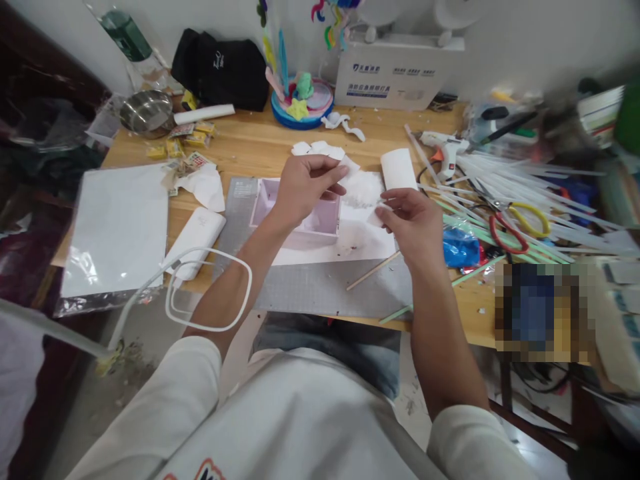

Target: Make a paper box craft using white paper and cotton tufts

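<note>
My left hand (307,183) is closed in a pinch above a lilac open box (257,210), with a small white piece (352,166) at its fingertips. To the right, my right hand (413,220) pinches another small white piece (374,217) between thumb and fingers. Between the two hands lies fluffy white material (363,189) that looks like cotton wool. Whether the pinched pieces are fluff or paper is unclear. Under all this are a white sheet (295,255) with dark specks and a grey cutting mat (300,287). My left forearm partly covers the box.
A curled white card (399,169) stands behind my right hand. On the right are a glue gun (447,152), scissors (513,230) and many translucent sticks (530,170). A thin wooden stick (373,270) lies on the mat. On the left are a white power bank (197,240) with a cable and bagged white sheets (117,230).
</note>
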Motion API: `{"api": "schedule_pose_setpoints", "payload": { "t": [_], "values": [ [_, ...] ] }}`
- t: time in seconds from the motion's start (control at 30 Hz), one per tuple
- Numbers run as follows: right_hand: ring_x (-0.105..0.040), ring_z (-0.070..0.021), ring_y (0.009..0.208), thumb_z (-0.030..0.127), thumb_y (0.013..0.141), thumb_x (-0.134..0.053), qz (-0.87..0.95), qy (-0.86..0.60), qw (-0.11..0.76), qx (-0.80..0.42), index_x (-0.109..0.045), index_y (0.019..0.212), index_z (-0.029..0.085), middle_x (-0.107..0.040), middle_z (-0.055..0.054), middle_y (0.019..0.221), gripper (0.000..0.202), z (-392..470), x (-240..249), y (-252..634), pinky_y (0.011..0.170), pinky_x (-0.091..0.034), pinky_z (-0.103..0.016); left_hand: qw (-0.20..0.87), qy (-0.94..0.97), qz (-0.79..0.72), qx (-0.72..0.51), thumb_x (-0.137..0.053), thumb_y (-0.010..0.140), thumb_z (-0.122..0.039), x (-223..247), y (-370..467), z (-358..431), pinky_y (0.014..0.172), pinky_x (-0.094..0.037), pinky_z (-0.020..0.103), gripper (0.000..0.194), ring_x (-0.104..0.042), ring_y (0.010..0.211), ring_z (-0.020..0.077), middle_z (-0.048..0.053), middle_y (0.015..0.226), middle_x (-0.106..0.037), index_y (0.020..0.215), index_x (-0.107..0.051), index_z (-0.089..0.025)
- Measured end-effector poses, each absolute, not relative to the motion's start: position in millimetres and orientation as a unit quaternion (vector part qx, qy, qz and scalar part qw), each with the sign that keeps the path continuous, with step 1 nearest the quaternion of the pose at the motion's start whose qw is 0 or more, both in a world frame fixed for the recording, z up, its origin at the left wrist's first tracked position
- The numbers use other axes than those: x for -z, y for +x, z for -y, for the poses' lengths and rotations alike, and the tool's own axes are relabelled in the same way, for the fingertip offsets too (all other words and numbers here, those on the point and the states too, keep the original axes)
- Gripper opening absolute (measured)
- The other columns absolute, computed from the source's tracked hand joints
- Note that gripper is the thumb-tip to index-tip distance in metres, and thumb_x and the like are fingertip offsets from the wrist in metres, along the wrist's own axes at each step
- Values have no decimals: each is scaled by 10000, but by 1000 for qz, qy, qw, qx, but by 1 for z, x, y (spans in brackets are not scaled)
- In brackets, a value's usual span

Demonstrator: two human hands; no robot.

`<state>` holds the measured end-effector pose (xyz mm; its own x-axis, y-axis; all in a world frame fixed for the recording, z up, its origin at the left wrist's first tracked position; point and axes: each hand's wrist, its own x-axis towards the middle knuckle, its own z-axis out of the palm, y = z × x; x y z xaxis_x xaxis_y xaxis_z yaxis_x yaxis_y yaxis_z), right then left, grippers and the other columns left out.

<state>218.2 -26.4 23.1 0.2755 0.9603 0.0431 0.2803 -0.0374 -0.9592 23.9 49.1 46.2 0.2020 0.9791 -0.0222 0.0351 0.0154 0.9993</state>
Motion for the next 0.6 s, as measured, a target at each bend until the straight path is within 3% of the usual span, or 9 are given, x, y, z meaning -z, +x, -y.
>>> {"api": "schedule_pose_setpoints", "payload": {
  "t": [0.3,0.43,0.53,0.6],
  "values": [
    [-572,-152,585,321,788,-747,628,-710,265,-175,-755,977,228,-730,-30,796,212,51,-22,245,663,-477,-358,529,614,-407,-421,-867,754,-411,-52,34,-39,496,-468,193,363,-617,529,76,-16,574,-628,666,-618,-162],
    [-601,-152,633,435,866,-689,598,-675,419,-106,-736,1030,247,-732,-42,854,253,50,-40,226,638,-516,-336,528,626,-387,-423,-882,728,-415,-47,35,-32,501,-463,203,376,-602,522,75,-20,567,-610,646,-611,-168],
    [-660,-148,702,494,832,-731,563,-578,526,-269,-733,1040,267,-742,-30,909,308,38,-47,204,574,-537,-289,542,624,-379,-417,-890,715,-414,-46,34,-29,505,-472,198,371,-611,525,76,-21,569,-616,648,-622,-167],
    [-654,-134,651,490,827,-738,524,-550,552,-344,-731,968,255,-726,-10,824,275,27,-44,194,558,-546,-281,570,608,-378,-403,-893,707,-422,-47,32,-28,530,-507,195,367,-641,553,83,-12,609,-648,671,-640,-158]
  ]
}}
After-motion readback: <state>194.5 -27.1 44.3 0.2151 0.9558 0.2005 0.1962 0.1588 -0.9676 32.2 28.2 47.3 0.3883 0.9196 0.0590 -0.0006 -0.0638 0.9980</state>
